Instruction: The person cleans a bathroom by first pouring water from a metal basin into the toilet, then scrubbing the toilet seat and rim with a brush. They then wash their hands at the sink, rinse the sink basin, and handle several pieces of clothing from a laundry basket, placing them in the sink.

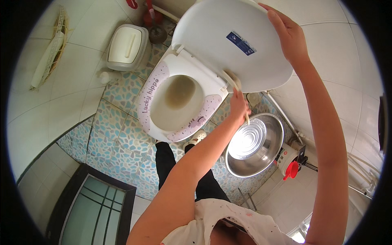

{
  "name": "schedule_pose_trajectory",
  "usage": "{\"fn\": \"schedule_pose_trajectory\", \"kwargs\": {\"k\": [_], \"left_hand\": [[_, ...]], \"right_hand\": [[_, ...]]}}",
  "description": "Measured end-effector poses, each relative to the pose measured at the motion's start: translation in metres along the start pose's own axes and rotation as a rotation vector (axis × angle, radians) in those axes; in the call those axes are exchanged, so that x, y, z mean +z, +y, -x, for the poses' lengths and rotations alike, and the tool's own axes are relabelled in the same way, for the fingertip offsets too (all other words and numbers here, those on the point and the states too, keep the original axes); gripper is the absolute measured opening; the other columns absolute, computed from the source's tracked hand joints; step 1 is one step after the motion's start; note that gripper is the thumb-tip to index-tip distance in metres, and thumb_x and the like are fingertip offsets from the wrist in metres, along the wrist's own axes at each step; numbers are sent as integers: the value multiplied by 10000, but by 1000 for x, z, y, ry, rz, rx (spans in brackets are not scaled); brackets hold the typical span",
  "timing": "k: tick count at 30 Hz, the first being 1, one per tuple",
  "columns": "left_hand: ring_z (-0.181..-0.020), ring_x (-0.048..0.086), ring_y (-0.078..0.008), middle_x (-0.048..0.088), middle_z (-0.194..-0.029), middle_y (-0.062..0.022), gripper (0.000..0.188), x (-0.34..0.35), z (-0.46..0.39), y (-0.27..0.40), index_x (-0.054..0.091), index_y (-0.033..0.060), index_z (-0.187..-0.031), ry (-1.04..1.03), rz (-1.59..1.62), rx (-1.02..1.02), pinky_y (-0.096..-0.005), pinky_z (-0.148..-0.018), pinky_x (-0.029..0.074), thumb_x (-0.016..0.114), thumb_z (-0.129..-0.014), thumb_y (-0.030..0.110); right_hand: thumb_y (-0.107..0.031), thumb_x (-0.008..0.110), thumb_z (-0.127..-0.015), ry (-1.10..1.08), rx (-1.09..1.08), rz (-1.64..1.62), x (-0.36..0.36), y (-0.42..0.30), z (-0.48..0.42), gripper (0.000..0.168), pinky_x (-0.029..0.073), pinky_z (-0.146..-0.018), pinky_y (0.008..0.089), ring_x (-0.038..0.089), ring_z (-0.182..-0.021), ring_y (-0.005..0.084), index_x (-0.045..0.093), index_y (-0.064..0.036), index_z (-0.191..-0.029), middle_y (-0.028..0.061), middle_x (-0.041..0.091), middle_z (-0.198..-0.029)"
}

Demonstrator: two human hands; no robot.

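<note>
A white toilet lid [208, 36] stands raised, with a dark blue label bearing writing on its inner face. My right hand [289, 39] grips its upper right edge, thumb on the inner side. My left hand [239, 105] is closed around the handle of a pale scrubbing brush [232, 80], whose head lies against the lower part of the lid near the hinge. Beneath is the toilet seat [180, 130], fitted with lilac, speckled pads that bear printing. Brownish water [180, 92] lies in the toilet bowl [159, 118].
A stainless steel basin [255, 170] with bright reflections sits right of my legs, near a white bucket [286, 159] and a red plastic scoop [291, 171]. Left of the toilet stands a lidded bin [124, 44], with a toilet brush [157, 34] behind it. Pipes [284, 114] run along the right wall.
</note>
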State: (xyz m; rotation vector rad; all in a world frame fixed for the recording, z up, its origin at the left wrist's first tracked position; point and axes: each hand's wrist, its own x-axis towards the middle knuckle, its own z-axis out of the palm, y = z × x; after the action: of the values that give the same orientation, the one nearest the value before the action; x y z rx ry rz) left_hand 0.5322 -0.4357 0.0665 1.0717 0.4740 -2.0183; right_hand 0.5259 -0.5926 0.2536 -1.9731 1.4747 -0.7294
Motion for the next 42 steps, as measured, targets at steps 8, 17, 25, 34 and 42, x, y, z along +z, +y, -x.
{"fn": "schedule_pose_trajectory", "kwargs": {"k": [8,17,25,34,42], "left_hand": [[-393,299,-107,324,-506,20,366,-14,-63,100,362,141,-699,74,163,440,-244,-367,265,375,-900,447],[-391,282,-89,297,-545,21,265,5,-20,133,425,161,-1117,-40,79,520,-235,-348,271,335,-921,316],[-406,257,-74,304,-564,27,265,-14,-23,14,377,166,-815,99,44,-7,-210,-350,222,380,-899,417],[-666,384,-68,441,-723,-9,432,-103,-7,45,302,100,-1340,239,-823,834,-223,-555,358,367,-924,196],[-631,574,-349,563,-651,-200,494,-171,-23,66,190,77,-1354,462,-1887,717,-442,-566,457,344,-905,213]], "right_hand": [[-428,443,-874,-34,35,53,2,12,-4,398,407,-833,252,555,-933,154,589,-151,-1121,64,617,-1014],[-472,483,-840,-9,64,30,-2,17,-5,412,418,-826,249,569,-950,173,636,-149,-1045,72,624,-1027],[-404,461,-873,-48,62,53,0,14,-6,394,405,-846,254,543,-960,139,568,-143,-1149,63,600,-1040],[-332,494,-886,-13,2,-25,-4,1,-1,373,426,-764,247,520,-840,105,594,-21,-1066,57,620,-893],[-293,505,-888,3,-32,-119,5,4,-4,352,433,-722,230,516,-814,83,589,1,-1062,30,607,-875]]}}
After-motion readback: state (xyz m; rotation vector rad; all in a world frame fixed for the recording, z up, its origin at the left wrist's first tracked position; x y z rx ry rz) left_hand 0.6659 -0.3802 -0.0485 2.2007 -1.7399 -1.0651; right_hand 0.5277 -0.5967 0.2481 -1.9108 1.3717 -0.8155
